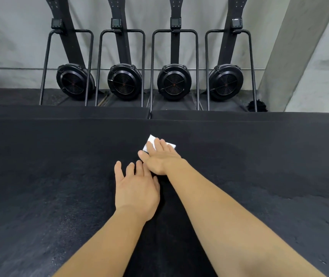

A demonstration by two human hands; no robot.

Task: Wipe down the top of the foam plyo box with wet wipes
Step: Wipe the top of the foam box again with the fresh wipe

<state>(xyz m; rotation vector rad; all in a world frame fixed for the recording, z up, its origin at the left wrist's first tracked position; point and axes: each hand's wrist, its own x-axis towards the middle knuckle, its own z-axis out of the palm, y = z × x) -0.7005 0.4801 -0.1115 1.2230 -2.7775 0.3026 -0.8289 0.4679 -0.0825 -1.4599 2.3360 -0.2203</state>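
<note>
Item: foam plyo box (59, 166). Black, matte top; most of the lower view is filled by it. All places below are given relative to this box top.

Item: wet wipe (152, 139). White, folded to a small rectangle, laid flat on the box top a little beyond its middle. It is largely covered by the right hand; two corners are left showing.

Item: right hand (162, 155). Pressed palm-down on the wipe, fingers straight and held together, none curled round it.

Item: left hand (136, 188). Placed palm-down over the box top, just nearer than the right hand, its fingertips just beside that wrist. The fingers are spread and straight and nothing is held. Contact with the surface cannot be told.

Item: two further black pads (59, 111). Set side by side along the box's far edge.

Item: four black fan-wheel machines (124, 81). Ranged in a row beyond the pads, against a grey wall (16, 41).
</note>
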